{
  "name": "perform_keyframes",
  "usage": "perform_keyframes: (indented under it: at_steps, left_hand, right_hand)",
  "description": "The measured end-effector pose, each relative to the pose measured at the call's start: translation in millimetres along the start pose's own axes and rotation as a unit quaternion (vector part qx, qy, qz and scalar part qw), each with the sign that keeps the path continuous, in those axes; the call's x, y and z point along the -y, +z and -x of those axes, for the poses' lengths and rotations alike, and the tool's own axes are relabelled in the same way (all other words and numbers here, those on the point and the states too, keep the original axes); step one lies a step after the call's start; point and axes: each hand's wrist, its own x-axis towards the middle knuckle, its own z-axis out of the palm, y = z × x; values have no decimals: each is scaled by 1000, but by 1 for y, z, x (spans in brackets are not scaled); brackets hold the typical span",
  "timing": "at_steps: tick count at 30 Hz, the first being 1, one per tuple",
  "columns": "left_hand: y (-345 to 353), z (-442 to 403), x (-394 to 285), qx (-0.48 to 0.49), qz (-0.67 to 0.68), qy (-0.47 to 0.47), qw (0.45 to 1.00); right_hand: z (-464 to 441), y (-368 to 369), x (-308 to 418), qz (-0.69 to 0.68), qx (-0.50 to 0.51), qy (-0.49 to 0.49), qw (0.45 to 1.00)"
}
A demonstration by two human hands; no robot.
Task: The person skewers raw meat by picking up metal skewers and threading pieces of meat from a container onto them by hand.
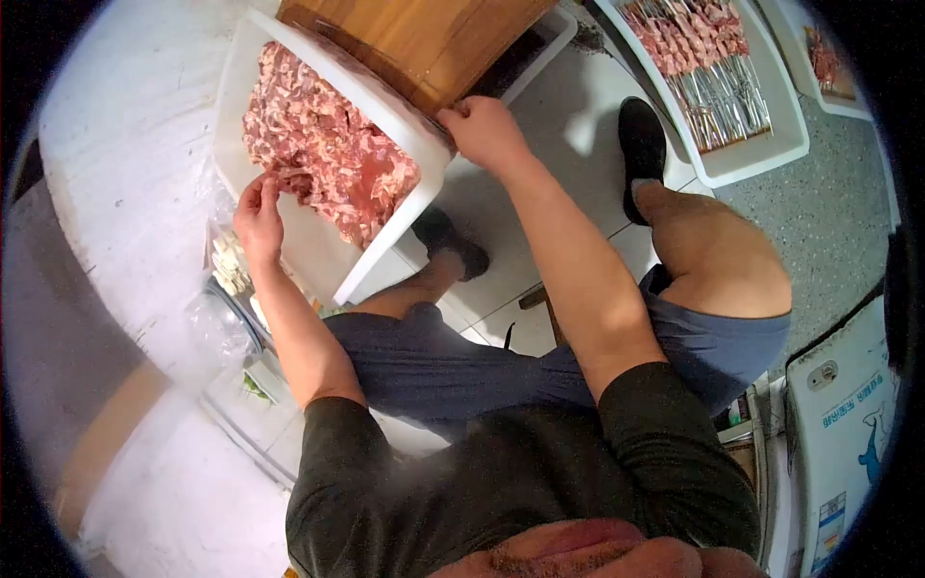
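Note:
A white tub (385, 265) on the left holds a pile of raw meat pieces (323, 135). At the lower left edge of the pile is my left hand (258, 217), its fingertips pinched together by the meat; what is between them is too small to tell. A wooden board (434, 43) lies across the tub's far right side. By the board's near corner is my right hand (482, 130), with its fingers curled closed; a thin skewer may be in them, but I cannot make it out.
At the upper right, a white tray (752, 164) holds rows of skewered meat (689, 43) with metal skewers. Another tray (853, 101) stands beyond it. My legs and dark shoes are below the tub and trays. A white box (838, 424) is at the right.

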Motion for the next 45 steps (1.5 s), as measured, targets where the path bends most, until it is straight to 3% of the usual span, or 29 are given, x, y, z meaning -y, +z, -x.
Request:
perform_keyframes:
  at_steps: [4, 7, 11, 14, 15, 17, 20, 23, 24, 25, 26, 31, 39, 40, 42, 44, 45]
  left_hand:
    - [4, 1, -12, -9, -64, -4, 998]
    - [5, -1, -10, -5, -54, -3, 999]
    - [2, -1, -11, -3, -29, 1, 1000]
    - [0, 3, -24, -16, -98, 8, 995]
    - [-2, 3, -24, -21, -75, 8, 997]
    - [-2, 4, -23, -31, -27, 7, 999]
    - [-5, 8, -35, -25, -46, 20, 998]
    - [-7, 5, -31, -16, -6, 33, 999]
    - [-10, 0, -21, -14, 14, 45, 999]
    - [-14, -2, -16, -42, -69, 50, 996]
    - [-15, -13, 15, -47, -27, 27, 998]
    - [-26, 2, -4, -17, -26, -18, 999]
    - [-17, -6, 12, -8, -125, 21, 992]
    - [-13, -9, 15, 7, -100, 10, 995]
    - [7, -16, 36, -15, -161, 44, 986]
    - [16, -22, 40, 0, -278, 82, 957]
    - [23, -24, 47, -21, -299, 115, 947]
  right_hand:
    - [1, 10, 4, -55, -6, 9, 998]
    - [1, 3, 5, -13, -104, -56, 993]
    - [-17, -8, 4, -80, -97, -95, 987]
    - [-14, -29, 7, -97, -110, -119, 982]
    - [-10, -37, 7, -88, -94, -91, 987]
    - [-4, -54, 6, -63, -65, -34, 995]
    - [-8, -58, 0, 168, -113, -101, 974]
    - [-9, -62, 22, 183, -136, -72, 971]
    - [-15, -60, 22, 270, -178, -74, 943]
    - [-6, -62, 42, 309, -182, -71, 931]
    - [1, -58, 50, 314, -215, -101, 919]
    - [-4, -31, 63, 448, -165, -118, 871]
    - [-49, -33, 28, 390, -103, -260, 877]
    - [-45, -36, 37, 456, -70, -256, 850]
    - [-44, -44, 46, 203, 10, -133, 970]
    - [-45, -65, 57, -88, 121, -44, 988]
    - [-37, -72, 68, -137, 114, -41, 983]
